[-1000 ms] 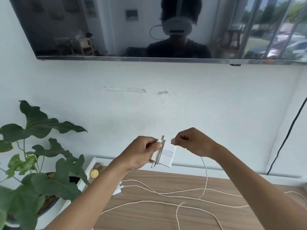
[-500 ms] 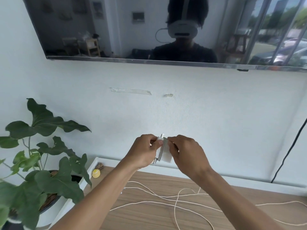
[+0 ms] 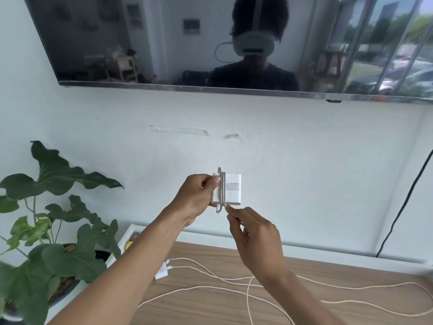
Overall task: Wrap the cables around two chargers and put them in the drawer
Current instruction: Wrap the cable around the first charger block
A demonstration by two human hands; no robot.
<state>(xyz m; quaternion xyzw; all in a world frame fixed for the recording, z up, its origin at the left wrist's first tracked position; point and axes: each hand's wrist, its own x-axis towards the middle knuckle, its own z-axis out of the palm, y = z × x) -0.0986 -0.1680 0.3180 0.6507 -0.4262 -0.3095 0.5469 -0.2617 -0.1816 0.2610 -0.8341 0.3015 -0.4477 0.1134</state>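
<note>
Above the wooden top, head view, up before the pale wall: white charger, upright, prongs poking from its upper left corner. Gripped at its left end by the left hand, thumb pressed on the front face, fingers curled behind. Wrapped round its middle, a few turns of grey-white cable, running top to bottom. Just beneath its lower edge, right hand, thumb and forefinger pinching that cable, other fingers loosely curled. Down on the wood, well apart from both hands: second charger, small and white, lying unwrapped beside the left forearm, with loose cables looping away rightward across the boards. Left of that, potted plant; overhead, dark TV on the wall; far right, black cord hanging down the wall.
</note>
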